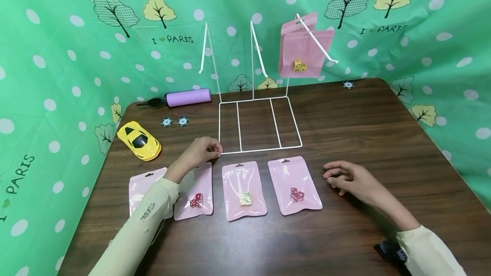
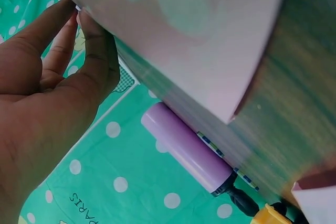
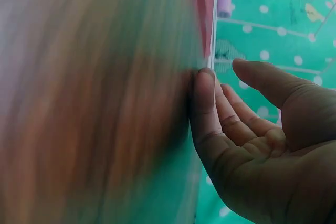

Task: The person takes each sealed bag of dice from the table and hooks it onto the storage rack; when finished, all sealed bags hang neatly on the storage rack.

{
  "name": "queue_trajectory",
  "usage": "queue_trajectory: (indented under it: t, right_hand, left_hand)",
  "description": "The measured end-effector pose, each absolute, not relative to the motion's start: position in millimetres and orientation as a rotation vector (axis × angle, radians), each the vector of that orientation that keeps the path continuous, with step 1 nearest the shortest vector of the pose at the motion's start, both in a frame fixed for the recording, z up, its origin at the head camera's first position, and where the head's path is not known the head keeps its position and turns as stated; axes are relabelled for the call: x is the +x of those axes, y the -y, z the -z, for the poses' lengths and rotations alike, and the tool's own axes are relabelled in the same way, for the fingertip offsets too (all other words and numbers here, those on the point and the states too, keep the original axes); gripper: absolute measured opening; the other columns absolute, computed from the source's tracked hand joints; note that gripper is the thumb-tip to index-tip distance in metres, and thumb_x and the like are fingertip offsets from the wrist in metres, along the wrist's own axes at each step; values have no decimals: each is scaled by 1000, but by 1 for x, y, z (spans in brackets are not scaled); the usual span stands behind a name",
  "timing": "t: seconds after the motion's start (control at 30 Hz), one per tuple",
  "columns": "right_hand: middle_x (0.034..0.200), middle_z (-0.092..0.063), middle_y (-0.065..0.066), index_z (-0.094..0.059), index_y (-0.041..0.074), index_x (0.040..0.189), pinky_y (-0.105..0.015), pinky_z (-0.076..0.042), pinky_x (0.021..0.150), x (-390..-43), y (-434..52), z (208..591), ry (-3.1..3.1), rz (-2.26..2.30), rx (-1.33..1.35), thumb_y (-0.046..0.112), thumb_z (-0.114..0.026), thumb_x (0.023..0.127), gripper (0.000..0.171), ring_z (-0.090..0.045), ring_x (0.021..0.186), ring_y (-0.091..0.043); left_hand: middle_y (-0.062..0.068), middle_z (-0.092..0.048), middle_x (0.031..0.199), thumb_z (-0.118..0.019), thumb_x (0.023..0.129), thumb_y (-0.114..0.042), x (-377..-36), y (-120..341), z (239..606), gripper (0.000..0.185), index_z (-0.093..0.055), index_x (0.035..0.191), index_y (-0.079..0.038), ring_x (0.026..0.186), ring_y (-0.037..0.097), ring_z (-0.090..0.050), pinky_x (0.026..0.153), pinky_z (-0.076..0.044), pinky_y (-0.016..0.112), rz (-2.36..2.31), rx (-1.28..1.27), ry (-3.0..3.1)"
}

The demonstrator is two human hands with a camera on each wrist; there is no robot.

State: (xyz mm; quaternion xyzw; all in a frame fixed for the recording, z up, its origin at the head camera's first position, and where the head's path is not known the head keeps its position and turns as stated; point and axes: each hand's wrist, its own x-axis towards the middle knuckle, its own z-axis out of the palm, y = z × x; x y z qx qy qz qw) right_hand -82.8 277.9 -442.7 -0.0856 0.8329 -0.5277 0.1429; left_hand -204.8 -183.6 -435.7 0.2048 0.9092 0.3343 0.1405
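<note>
While both forearms lie across the brown table, the right hand rests on the wood with its fingers loosely curved and slightly spread, holding nothing. Just beside those fingertips lies a pink pouch with red dice; beyond it, toward the other hand, lie a pouch with pale dice and a pouch with red dice under the left wrist, then a fourth pouch partly under the left sleeve. The left hand sits ahead of that row, fingers curled together, thumb and fingertips pinching the near left corner of the white wire rack. Beyond those fingers the rack's hooks rise, and a pink bag of yellow dice hangs on the hook farthest from them. Far from the fingers sit a yellow toy car, two poker chips and a purple pump.
</note>
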Motion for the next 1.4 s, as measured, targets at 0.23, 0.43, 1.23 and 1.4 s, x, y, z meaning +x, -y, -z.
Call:
queue_trajectory:
  t: [0.23, 0.43, 1.23, 1.4]
  right_hand:
    - [105, -78, -12, -65, -7, 132, -30, -52, 59, -82, -254, 439, -2539, 1379, -223, 6, -74, 102, 35, -61, 69, -9]
    - [94, -76, 1, -70, 1, 124, -27, -45, 66, -79, -236, 439, -2683, 1252, -191, 12, -83, 96, 33, -60, 71, -7]
    - [87, -69, -2, -77, 6, 102, -22, -39, 56, -81, -204, 440, -2721, 1432, -228, -6, -66, 91, 20, -44, 56, 0]
    - [96, -70, -12, -75, 2, 107, -21, -35, 46, -84, -209, 432, -2739, 1579, -310, -10, -67, 95, 18, -38, 49, 3]
  left_hand:
    - [3, -70, 84, -75, 99, 1, -205, 184, 436, 9, -75, 93, -5, 78, 13, -62, 74, -52, 32, -952, 586, -2633]
    - [3, -71, 84, -76, 99, 1, -204, 184, 436, 10, -74, 92, -7, 79, 14, -62, 75, -52, 32, -940, 580, -2644]
    - [3, -71, 84, -76, 99, 2, -204, 183, 434, 9, -76, 92, -5, 77, 13, -61, 71, -50, 30, -968, 607, -2636]
    - [3, -70, 84, -76, 99, 1, -203, 185, 435, 10, -75, 92, -6, 77, 13, -60, 71, -50, 30, -965, 596, -2633]
